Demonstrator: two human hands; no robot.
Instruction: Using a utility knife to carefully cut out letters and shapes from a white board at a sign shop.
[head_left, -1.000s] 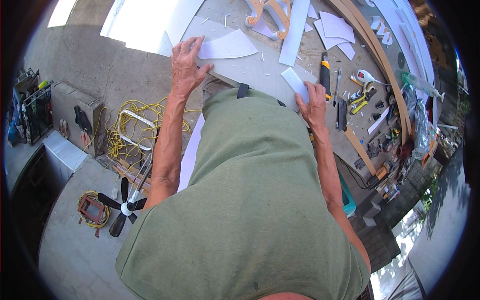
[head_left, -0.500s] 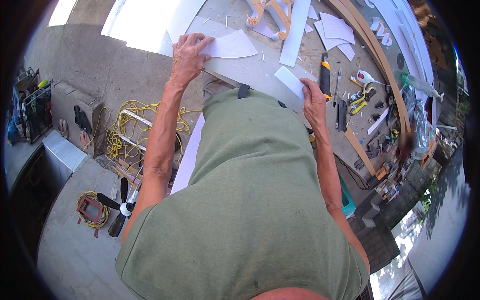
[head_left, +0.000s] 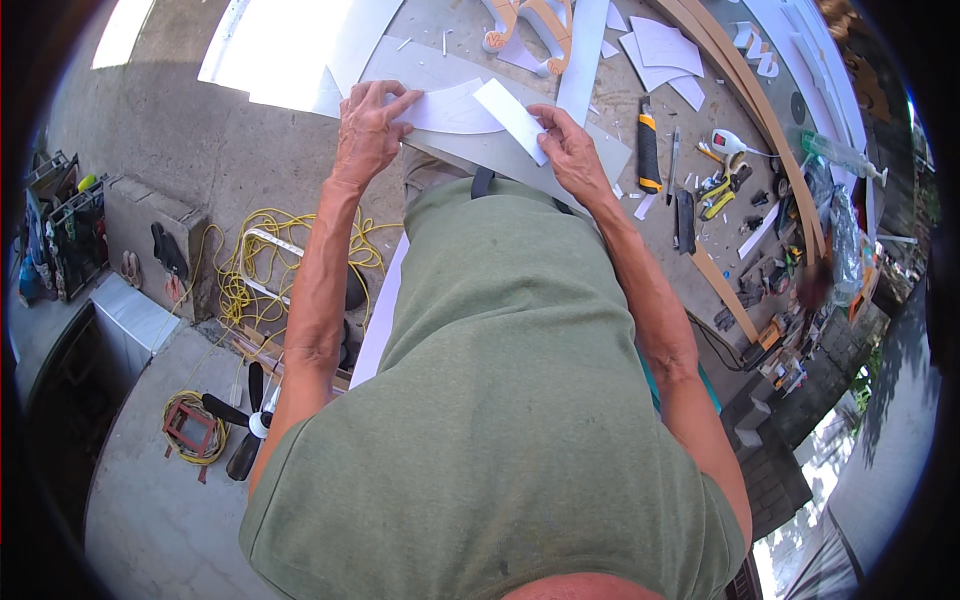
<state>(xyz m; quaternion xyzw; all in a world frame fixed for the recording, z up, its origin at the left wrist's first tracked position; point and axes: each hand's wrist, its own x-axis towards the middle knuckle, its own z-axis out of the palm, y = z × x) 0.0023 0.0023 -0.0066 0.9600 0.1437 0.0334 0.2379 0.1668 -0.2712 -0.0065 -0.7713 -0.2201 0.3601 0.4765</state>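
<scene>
My left hand (head_left: 370, 132) grips the left end of a curved white sheet piece (head_left: 452, 110), thumb and fingers closed at its edge. That piece lies over a grey board (head_left: 440, 66) at the near edge of the worktable. Between the thumb and fingers of my right hand (head_left: 572, 152) is a flat white rectangular strip (head_left: 510, 118), held at a slant. The strip's upper left end overlaps the right end of the curved piece in view; whether they touch, I cannot tell.
Right of my right hand lie an orange-and-black utility knife (head_left: 649, 150), yellow-handled pliers (head_left: 716, 203) and a white glue gun (head_left: 728, 142). White offcuts (head_left: 662, 50) and orange-faced letter shapes (head_left: 548, 38) sit farther back. A yellow cord (head_left: 240, 290) tangles on the floor at left.
My right hand has moved left and away from me, bringing the white strip up to the curved piece. My left hand keeps its hold, with the curved piece shifted slightly nearer.
</scene>
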